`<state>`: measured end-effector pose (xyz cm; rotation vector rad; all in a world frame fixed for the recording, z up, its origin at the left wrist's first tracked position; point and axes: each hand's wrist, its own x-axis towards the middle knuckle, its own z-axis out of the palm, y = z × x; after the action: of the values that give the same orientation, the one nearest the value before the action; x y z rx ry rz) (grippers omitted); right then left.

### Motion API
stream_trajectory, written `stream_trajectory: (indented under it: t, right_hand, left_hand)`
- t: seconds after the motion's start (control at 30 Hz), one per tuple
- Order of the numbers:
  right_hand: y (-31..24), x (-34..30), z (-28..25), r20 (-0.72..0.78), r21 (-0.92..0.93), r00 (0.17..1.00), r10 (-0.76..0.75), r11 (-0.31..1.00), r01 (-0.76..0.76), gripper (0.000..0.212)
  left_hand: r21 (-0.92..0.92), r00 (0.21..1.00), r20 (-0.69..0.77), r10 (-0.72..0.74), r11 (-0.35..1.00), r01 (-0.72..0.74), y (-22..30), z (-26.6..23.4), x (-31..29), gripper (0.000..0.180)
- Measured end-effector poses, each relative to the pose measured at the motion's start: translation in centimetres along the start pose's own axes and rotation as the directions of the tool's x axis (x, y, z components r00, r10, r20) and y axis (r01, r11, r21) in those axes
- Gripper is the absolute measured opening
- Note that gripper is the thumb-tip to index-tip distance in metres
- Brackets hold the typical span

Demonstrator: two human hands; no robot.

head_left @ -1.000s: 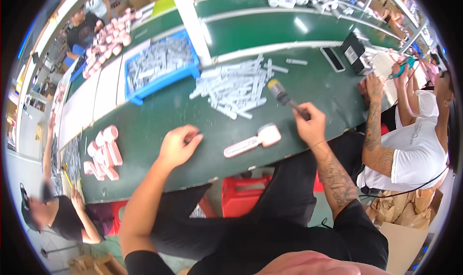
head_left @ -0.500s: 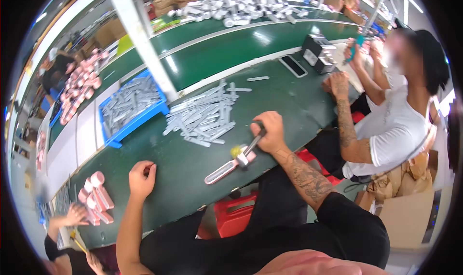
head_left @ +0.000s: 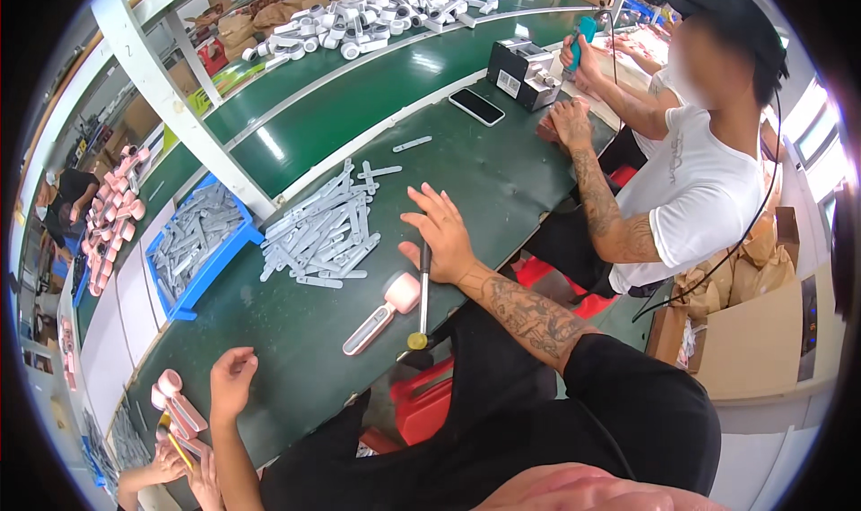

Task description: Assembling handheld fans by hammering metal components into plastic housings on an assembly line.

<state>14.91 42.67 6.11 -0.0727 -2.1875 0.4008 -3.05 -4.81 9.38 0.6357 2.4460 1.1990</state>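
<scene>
My right hand (head_left: pixel 441 240) is open, fingers spread, above the end of a mallet's dark grip. The mallet (head_left: pixel 423 298) lies near the table's front edge, its yellow head toward me. Just left of it is a pink handheld device (head_left: pixel 402 293) with a round head and a grey strip set in its handle. My left hand (head_left: pixel 232 381) hovers over the table farther left, loosely curled with nothing visible in it. Beyond both hands lies a heap of flat grey strips (head_left: pixel 318 233).
A blue bin (head_left: pixel 220 264) of grey strips stands left of a white post (head_left: pixel 170 90). A phone (head_left: pixel 476 107) and a black box (head_left: pixel 520 70) sit far right, by a co-worker (head_left: pixel 691 152) holding a teal tool. Another person's hands (head_left: pixel 169 462) work near pink devices (head_left: pixel 184 412) at lower left.
My right hand has let go of the mallet, which now lies beside the pink device with its head nearer me. The device's pink head is now uncovered. My left hand's fingers have loosened.
</scene>
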Motion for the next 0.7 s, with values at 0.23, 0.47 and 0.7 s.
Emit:
stream_trajectory:
  t: [0.23, 0.47, 0.7]
  right_hand:
    - [0.5, 0.2, 0.8, 0.054, 0.113, 0.998, -0.03, 0.993, 0.024, 0.037]
    - [-0.7, 1.5, 1.0, 0.054, 0.088, 0.984, -0.173, 0.982, 0.168, 0.044]
    - [2.5, -1.4, 1.2, 0.056, 0.06, 0.97, -0.235, 0.971, 0.232, 0.022]
  left_hand:
    - [-0.099, 0.992, 0.117, -0.046, 0.993, 0.058, 0.5, 0.3, 0.2, 0.026]
    - [-0.111, 0.983, 0.175, 0.05, 0.993, -0.031, 0.6, 0.2, -0.6, 0.035]
    - [0.01, 0.984, 0.179, 0.009, 1.0, -0.011, 1.3, 0.8, -0.5, 0.04]
